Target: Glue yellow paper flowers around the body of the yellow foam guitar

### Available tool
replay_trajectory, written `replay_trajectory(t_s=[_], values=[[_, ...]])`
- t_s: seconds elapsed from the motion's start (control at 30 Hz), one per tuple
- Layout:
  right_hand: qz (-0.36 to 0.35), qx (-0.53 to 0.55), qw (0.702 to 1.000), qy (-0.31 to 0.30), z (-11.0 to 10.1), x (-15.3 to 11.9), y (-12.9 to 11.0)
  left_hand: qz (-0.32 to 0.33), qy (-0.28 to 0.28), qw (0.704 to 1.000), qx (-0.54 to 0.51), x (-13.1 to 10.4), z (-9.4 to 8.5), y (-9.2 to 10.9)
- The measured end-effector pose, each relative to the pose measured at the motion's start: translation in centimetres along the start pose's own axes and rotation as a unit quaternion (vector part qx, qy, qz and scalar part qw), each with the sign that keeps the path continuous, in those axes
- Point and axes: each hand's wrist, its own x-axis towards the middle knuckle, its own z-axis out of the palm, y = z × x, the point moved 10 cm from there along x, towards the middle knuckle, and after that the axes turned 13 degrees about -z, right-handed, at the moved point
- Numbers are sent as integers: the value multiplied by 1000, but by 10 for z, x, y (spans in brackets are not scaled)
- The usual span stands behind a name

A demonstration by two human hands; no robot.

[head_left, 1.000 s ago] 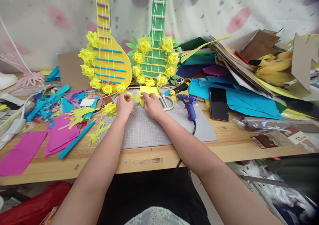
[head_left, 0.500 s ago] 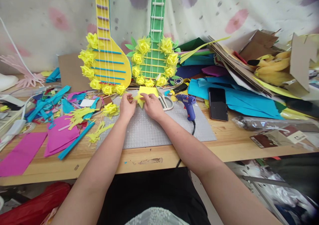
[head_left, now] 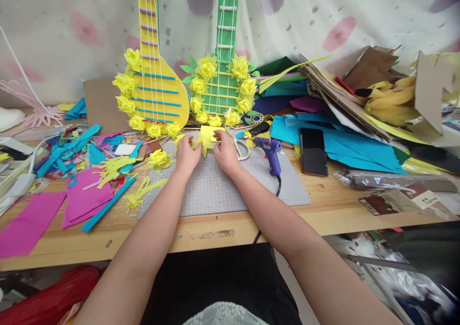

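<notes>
Over the grey cutting mat (head_left: 215,195), my left hand (head_left: 188,153) has its thumb against a star-shaped yellow paper petal piece (head_left: 206,145), holding it. My right hand (head_left: 226,152) is just right of the piece, fingers curved and apart, with nothing visible in them. Behind the piece lies a yellow paper pad (head_left: 212,130). Scissors (head_left: 243,150) rest beside my right hand, and a blue glue gun (head_left: 271,155) lies further right. A finished yellow paper flower (head_left: 159,159) sits left of my left hand.
A yellow paper-flowered instrument model (head_left: 161,87) and a green one (head_left: 221,87) stand at the back. Coloured paper scraps (head_left: 86,145) cover the left side. A phone (head_left: 313,151), blue paper (head_left: 345,147) and stacked cardboard (head_left: 334,95) are on the right.
My right hand has come away from the yellow petal piece and shifted slightly right, its fingers spreading. My left hand has moved slightly right, and more of the piece shows.
</notes>
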Motion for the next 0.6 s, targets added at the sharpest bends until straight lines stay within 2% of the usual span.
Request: replay_trajectory(t_s=[0.17, 0.3, 0.43, 0.6], values=[[15, 56, 998, 2, 10, -1, 7, 14, -14, 999, 41, -2, 10, 8], [26, 91, 995, 37, 6, -4, 9, -3, -18, 999, 38, -1, 12, 3], [66, 111, 989, 75, -1, -8, 17, -23, -28, 999, 11, 1, 15, -6], [93, 151, 978, 108, -2, -12, 25, 19, -51, 996, -65, -6, 15, -3]])
